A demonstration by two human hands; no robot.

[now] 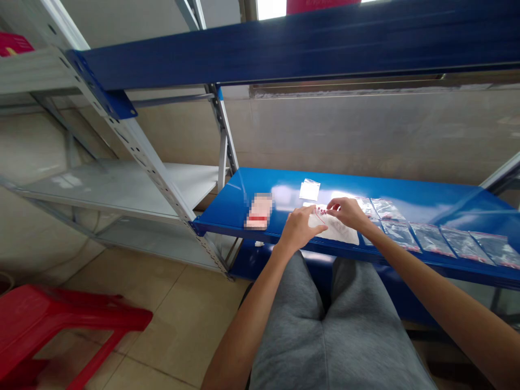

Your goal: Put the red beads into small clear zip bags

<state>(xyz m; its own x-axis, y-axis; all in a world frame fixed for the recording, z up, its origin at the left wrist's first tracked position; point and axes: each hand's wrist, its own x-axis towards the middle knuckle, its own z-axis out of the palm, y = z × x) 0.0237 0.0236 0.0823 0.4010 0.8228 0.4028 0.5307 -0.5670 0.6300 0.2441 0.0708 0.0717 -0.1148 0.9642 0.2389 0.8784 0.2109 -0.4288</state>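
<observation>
I note a blue-beamed metal shelving rack [284,54] before a grey wall [365,124]. Red plastic stool [52,319] at left, beige tiled floor [179,303]; bright window [271,9] above.

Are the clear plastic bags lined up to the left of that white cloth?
No, the clear plastic bags lie to the right of the white cloth.

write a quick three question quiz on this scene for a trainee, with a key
1. True or false: small dark-red pieces lie between the left hand and the right hand.
2. Which colour is the flat metal shelf board beneath the hands: (a) green, (b) blue, (c) yellow?
3. Fill in: most of the clear plastic bags lie to the ____ of the white cloth-like sheet.
Key: 1 true; 2 b; 3 right.
</observation>
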